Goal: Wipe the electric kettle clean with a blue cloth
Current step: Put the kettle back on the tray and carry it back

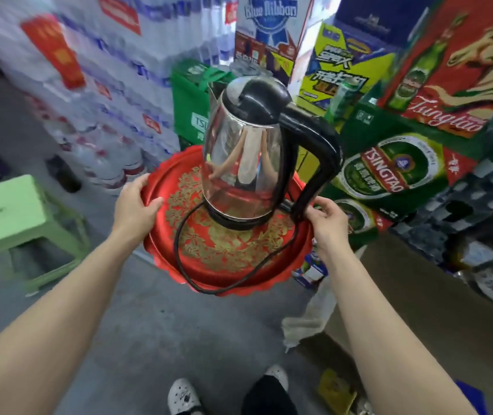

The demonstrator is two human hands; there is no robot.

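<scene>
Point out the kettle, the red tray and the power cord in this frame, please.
kettle [239,163]: head view, on the shiny steel body.
tray [269,247]: head view, on the bare patterned floor of the tray right of the cord loop.
cord [176,244]: head view, on the left side of the black loop.

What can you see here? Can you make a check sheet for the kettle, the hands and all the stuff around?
Surface: red tray with gold pattern, carried above a grey floor.
Job's things: steel kettle upright on its base on the tray; blue cloth: nothing seen.
Clutter: pale rag over a cardboard box.
Grippers: left hand grips the tray's left rim; right hand at the right rim beside the kettle handle, grip unclear.
Cables: black cord loops across the tray.
Surroundings: beer cartons, bottled water packs, green stool.
</scene>
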